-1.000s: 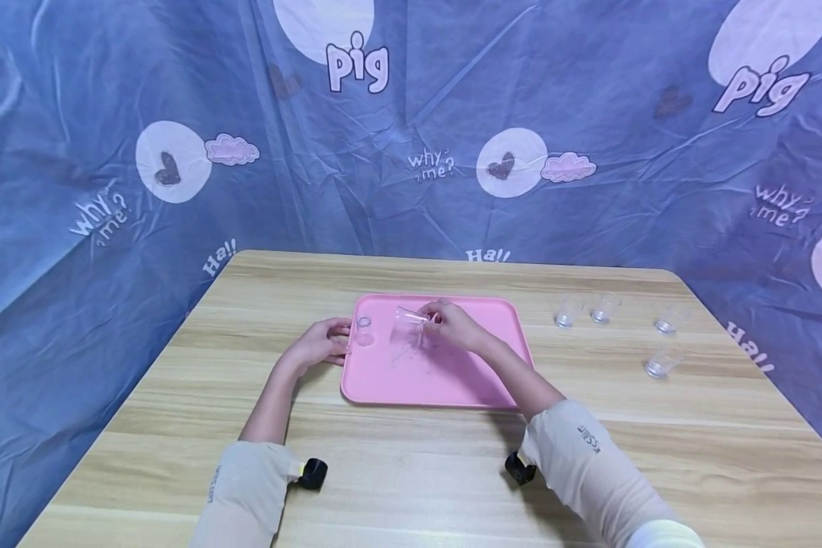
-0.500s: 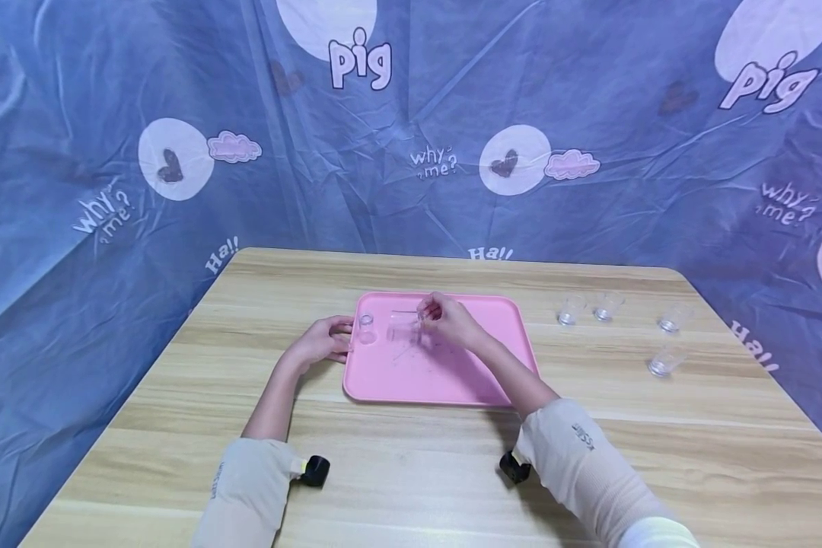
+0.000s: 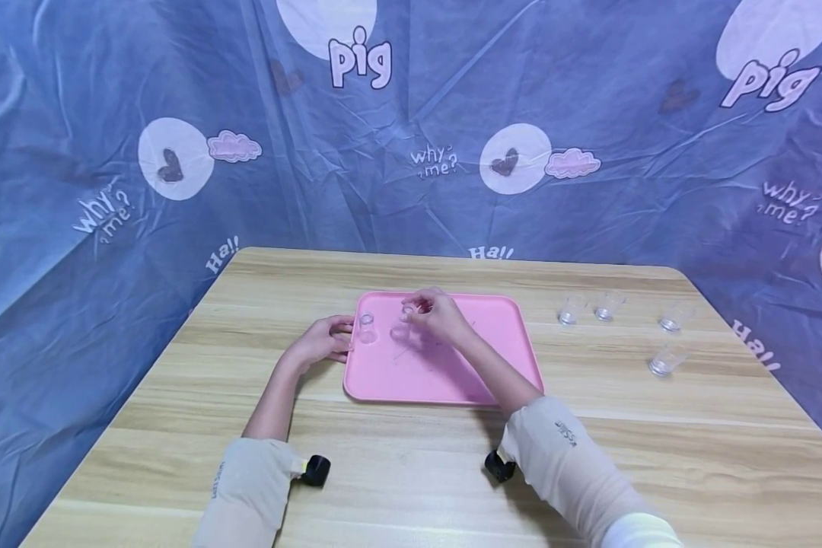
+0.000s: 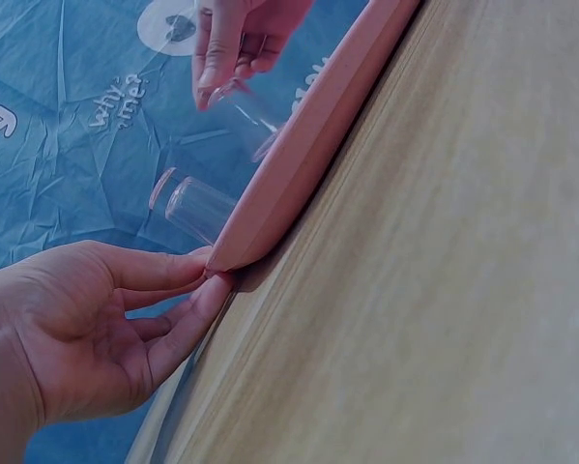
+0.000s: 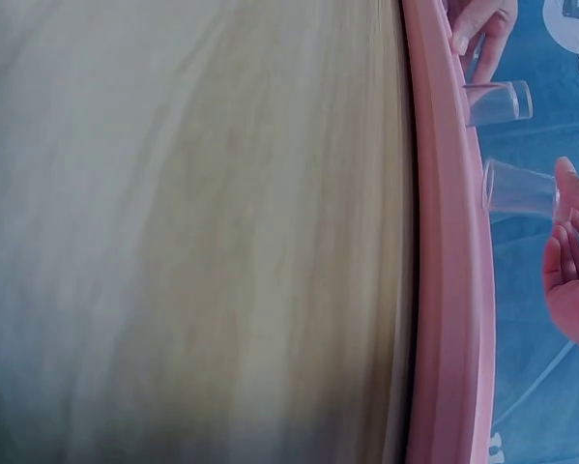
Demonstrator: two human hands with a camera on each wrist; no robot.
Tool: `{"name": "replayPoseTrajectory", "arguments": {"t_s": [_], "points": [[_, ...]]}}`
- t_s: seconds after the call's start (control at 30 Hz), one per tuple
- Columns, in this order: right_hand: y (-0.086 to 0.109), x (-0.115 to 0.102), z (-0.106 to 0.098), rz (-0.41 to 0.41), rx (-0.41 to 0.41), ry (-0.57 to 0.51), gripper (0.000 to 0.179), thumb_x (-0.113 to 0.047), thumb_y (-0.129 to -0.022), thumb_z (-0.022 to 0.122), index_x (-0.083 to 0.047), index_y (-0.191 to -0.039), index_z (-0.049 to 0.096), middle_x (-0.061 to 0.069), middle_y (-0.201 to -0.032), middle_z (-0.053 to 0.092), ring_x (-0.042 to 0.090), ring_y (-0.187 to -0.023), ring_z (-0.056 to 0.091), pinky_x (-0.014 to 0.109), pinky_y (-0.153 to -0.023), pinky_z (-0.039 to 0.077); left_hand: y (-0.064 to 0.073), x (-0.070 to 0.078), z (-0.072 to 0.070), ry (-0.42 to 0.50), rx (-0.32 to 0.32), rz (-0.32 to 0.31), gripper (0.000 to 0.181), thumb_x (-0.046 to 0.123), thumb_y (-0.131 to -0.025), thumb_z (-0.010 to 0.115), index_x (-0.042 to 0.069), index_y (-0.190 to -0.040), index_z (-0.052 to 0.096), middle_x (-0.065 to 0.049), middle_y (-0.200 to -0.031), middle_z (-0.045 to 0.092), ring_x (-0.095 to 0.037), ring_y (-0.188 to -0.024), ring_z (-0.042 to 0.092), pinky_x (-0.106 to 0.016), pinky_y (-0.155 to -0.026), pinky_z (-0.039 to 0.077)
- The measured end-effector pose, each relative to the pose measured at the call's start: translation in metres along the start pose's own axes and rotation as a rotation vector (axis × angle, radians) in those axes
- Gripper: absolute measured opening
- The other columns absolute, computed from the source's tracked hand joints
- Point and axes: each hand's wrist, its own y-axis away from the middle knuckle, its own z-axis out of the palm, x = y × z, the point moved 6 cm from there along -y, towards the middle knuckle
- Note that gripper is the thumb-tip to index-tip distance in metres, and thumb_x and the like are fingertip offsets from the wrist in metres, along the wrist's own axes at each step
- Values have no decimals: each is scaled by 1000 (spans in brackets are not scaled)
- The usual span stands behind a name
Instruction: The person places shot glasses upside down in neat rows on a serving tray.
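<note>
A pink tray (image 3: pixel 452 384) lies on the wooden table. My left hand (image 3: pixel 318 342) pinches its left rim between thumb and fingers, as the left wrist view shows. Over the tray's left half, my right hand (image 3: pixel 441 316) grips a clear glass (image 5: pixel 519 190) by its base end. This glass is upside down, its mouth right at the tray surface. Just to its left another clear glass (image 3: pixel 367 329) stands upside down on the tray near the left rim, close to my left fingers (image 4: pixel 178 333).
Several clear glasses stand upright at the table's right side, among them one glass (image 3: pixel 567 312) near the tray and another glass (image 3: pixel 663 362) closer to the front. A blue printed cloth (image 3: pixel 411 205) hangs behind the wooden table (image 3: pixel 397 472).
My right hand has turned the glass from tilted to upside down and brought it left and down to the tray. My left hand stays at the rim.
</note>
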Motion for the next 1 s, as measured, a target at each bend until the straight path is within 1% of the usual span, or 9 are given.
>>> {"name": "replayPoseTrajectory", "arguments": {"t_s": [0.2, 0.43, 0.67, 1.0], "points": [[-2, -4, 7, -4, 15, -33, 28, -7, -75, 74, -1, -101, 68, 8, -88, 52, 19, -81, 51, 26, -70, 48, 0, 1, 0, 1, 3, -3, 59, -16, -80, 47, -11, -136, 28, -30, -127, 39, -30, -93, 57, -34, -73, 57], [-3, -7, 19, -14, -13, -70, 26, -4, -74, 73, 0, -100, 68, 7, -87, 51, 19, -80, 50, 24, -68, 48, -1, -1, -1, 4, -4, 4, 59, -14, -81, 48, -12, -137, 27, -31, -127, 38, -35, -98, 56, -35, -73, 57], [-3, -9, 28, -18, -20, -35, 24, -3, -75, 72, -1, -99, 69, 6, -87, 51, 19, -80, 51, 23, -68, 48, -1, -1, -1, -1, -5, 3, 58, -14, -82, 48, -12, -136, 28, -31, -128, 38, -35, -97, 56, -35, -72, 57], [-4, -8, 32, -6, -27, -13, 24, -2, -76, 72, -2, -100, 69, 5, -87, 51, 17, -79, 51, 23, -68, 48, 0, 0, 0, 5, 7, -3, 59, -16, -80, 47, -11, -136, 29, -29, -126, 40, -27, -91, 58, -34, -72, 57]]}}
